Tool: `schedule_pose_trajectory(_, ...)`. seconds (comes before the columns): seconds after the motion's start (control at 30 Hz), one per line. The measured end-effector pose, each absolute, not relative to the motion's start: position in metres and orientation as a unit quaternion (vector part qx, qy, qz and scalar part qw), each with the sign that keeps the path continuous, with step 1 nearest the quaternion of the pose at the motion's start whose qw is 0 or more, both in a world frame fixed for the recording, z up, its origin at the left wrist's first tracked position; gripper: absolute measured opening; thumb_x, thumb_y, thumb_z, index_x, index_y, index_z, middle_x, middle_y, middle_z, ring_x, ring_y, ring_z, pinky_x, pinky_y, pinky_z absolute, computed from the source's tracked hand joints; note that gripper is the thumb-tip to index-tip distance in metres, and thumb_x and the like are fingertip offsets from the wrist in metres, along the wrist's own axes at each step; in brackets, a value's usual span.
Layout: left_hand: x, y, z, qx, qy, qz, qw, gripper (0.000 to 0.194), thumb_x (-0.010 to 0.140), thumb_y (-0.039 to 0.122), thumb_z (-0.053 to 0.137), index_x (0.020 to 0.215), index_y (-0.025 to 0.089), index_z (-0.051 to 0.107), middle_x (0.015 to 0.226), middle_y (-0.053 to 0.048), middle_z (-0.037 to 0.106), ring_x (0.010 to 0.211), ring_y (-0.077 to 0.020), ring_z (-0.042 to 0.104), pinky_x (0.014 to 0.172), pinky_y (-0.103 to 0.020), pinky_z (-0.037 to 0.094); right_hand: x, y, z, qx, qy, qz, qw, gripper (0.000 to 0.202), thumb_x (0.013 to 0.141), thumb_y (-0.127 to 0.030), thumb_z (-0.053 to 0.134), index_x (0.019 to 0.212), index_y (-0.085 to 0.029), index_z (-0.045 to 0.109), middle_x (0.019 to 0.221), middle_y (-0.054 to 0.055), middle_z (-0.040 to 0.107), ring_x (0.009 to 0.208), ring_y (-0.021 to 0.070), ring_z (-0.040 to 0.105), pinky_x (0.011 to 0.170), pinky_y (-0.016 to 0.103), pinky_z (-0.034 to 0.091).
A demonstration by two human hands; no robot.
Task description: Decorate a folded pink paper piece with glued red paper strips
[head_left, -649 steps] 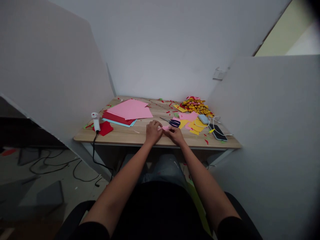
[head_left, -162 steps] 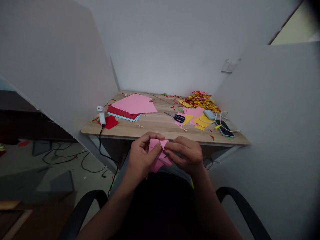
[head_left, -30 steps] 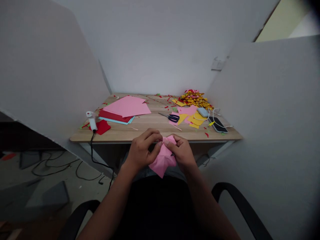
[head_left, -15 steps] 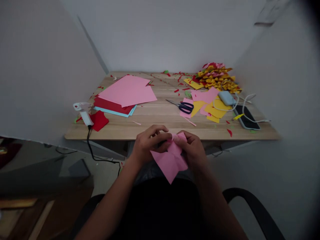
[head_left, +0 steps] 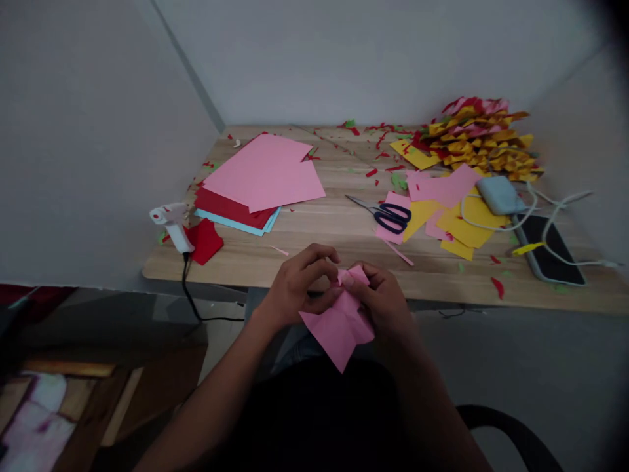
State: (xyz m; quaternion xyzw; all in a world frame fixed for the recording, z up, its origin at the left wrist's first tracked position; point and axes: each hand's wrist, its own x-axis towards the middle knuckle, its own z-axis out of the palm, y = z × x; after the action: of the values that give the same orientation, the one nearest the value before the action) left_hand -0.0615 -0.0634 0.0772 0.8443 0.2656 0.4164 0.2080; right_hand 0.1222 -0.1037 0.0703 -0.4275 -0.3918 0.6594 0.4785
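Note:
A creased piece of pink paper (head_left: 341, 328) is in front of me at the table's near edge, above my lap, with a pointed corner hanging down. My right hand (head_left: 386, 298) pinches its upper part, thumb on top and fingers behind. My left hand (head_left: 304, 282) is at the paper's upper left with fingers curled and thumb against it; its fingertips close on the small folded edge at the top. Parts of the fold are hidden by the fingers.
On the table (head_left: 236, 262) lie pink sheets (head_left: 265, 170) over red and blue ones, scissors (head_left: 388, 215), yellow paper pieces (head_left: 472, 219), a phone (head_left: 550, 249) with a white cable and a light blue case (head_left: 500, 195). A white glue gun (head_left: 171, 226) stands left. A yellow ruffled paper bundle (head_left: 484, 141) sits back right.
The view has turned and shifted, so the table appears larger and tilted. My left fingers have lifted and curled a little at the top fold; the right hand keeps its pinch.

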Motion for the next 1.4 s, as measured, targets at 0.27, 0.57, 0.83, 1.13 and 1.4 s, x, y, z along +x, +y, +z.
schedule_pose_trajectory(0.27, -0.048, -0.044, 0.075, 0.833, 0.291, 0.392, 0.259, 0.017, 0.086, 0.023, 0.066, 0.089, 0.021, 0.049, 0.109, -0.009, 0.060, 0.097, -0.0186, 0.061, 0.082, -0.034, 0.052, 0.128, -0.084, 0.054, -0.408, -0.369, 0.677, 0.489, 0.029, 0.083, -0.042, 0.077, 0.073, -0.019, 0.063, 0.065, -0.004, 0.053, 0.054, 0.0082, 0.040, 0.051, 0.022, 0.032)
schedule_pose_trajectory(0.57, -0.011, 0.011, 0.069, 0.787, 0.286, 0.415, 0.355, 0.026, 0.085, 0.023, 0.069, 0.078, 0.022, 0.044, 0.089, -0.005, 0.062, 0.079, -0.0173, 0.059, 0.070, -0.033, 0.050, 0.157, -0.045, 0.064, -0.451, -0.400, 0.604, 0.522, 0.019, 0.086, -0.032, 0.074, 0.073, -0.021, 0.065, 0.064, -0.005, 0.052, 0.056, 0.0093, 0.043, 0.052, 0.023, 0.037)
schedule_pose_trajectory(0.83, 0.026, 0.024, 0.051, 0.625, 0.353, 0.470, 0.514, 0.029, 0.080, 0.019, 0.080, 0.093, 0.022, 0.054, 0.084, 0.000, 0.067, 0.070, -0.0115, 0.062, 0.062, -0.023, 0.049, 0.181, -0.032, 0.046, -0.477, -0.407, 0.557, 0.545, 0.016, 0.088, -0.030, 0.072, 0.078, -0.021, 0.063, 0.069, -0.006, 0.055, 0.060, 0.0083, 0.048, 0.056, 0.021, 0.041)
schedule_pose_trajectory(1.13, 0.019, 0.010, 0.067, 0.580, 0.462, 0.357, 0.568, 0.019, 0.077, 0.026, 0.081, 0.092, 0.019, 0.072, 0.079, 0.001, 0.068, 0.066, -0.0091, 0.059, 0.057, -0.018, 0.046, 0.171, -0.036, 0.046, -0.548, -0.463, 0.460, 0.523, 0.015, 0.085, -0.026, 0.073, 0.073, -0.020, 0.066, 0.065, -0.005, 0.062, 0.060, 0.0090, 0.054, 0.056, 0.021, 0.042)
schedule_pose_trajectory(1.4, 0.003, 0.003, 0.076, 0.559, 0.497, 0.361, 0.557, 0.016, 0.078, 0.029, 0.077, 0.071, 0.017, 0.070, 0.062, 0.004, 0.060, 0.057, -0.0073, 0.050, 0.053, -0.018, 0.038, 0.156, -0.046, 0.049, -0.540, -0.466, 0.445, 0.542, 0.018, 0.091, -0.030, 0.066, 0.078, -0.022, 0.074, 0.065, -0.004, 0.066, 0.058, 0.0095, 0.057, 0.054, 0.020, 0.044)
